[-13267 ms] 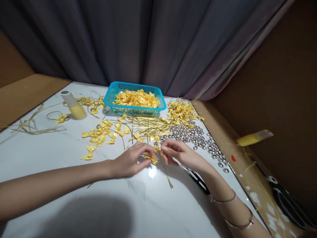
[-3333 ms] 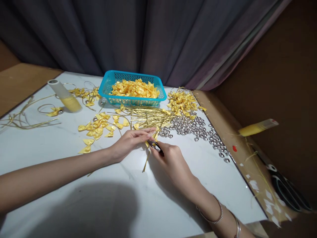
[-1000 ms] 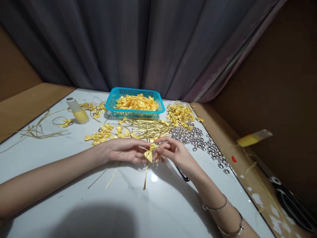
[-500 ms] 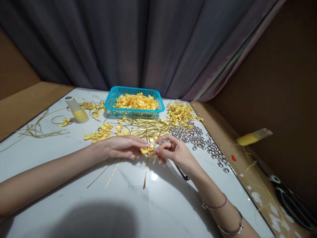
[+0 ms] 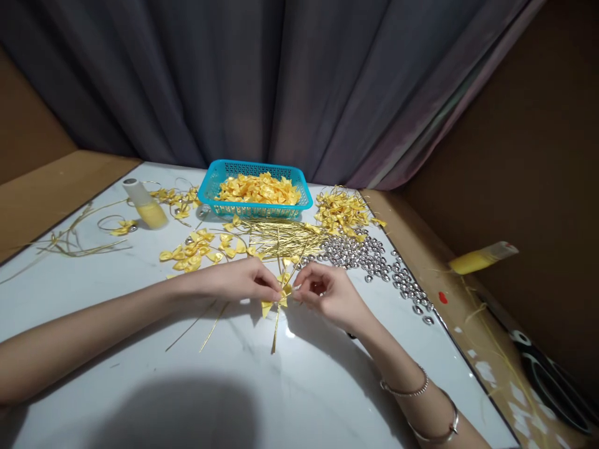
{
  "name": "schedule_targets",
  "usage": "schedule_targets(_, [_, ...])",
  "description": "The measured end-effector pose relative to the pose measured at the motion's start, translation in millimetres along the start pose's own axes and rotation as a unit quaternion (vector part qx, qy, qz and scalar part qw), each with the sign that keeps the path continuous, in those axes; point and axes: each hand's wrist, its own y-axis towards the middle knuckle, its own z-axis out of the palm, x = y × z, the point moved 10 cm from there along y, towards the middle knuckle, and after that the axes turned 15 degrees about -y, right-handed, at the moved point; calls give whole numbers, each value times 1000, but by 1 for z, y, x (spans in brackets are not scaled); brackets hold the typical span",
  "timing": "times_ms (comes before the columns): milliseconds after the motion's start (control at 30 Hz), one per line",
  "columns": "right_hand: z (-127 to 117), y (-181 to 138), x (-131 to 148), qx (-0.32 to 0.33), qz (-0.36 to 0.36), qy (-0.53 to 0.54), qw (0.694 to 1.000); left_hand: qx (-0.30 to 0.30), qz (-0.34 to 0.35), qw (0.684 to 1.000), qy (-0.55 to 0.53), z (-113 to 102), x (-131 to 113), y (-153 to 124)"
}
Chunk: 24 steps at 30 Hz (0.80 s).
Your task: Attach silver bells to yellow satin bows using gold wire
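In my left hand (image 5: 248, 280), the fingers are drawn into a pinch on a yellow bow (image 5: 267, 308), which sits between my two hands. In my right hand (image 5: 331, 298), the fingertips nearly meet just beside the bow; cannot tell whether they grip anything. A gold strand (image 5: 274, 337) runs from the bow toward me over the white table (image 5: 318, 386). Beyond my hands: gold wires (image 5: 287, 238), silver beads (image 5: 349, 249) and a blue basket (image 5: 255, 206) holding more bows (image 5: 262, 189).
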Motion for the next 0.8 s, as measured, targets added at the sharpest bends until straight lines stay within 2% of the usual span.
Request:
schedule_targets(133, [4,-4,14,-4,-59,-105,993,24,-2,1000,1,5,5,1])
schedule_targets(333, [18,-2,5,40,-67,-155,985,-36,34,996,76,7,-2,0])
schedule_targets(533, [18,-2,-4,-38,-3,-159,986,-77,40,983,159,17,-2,-6])
schedule_targets(667, [21,-10,9,-79,-16,-242,967,-105,88,972,189,18,-9,-9])
schedule_targets(800, [25,-16,13,-91,-16,-303,949,-111,131,965,199,21,-21,-13])
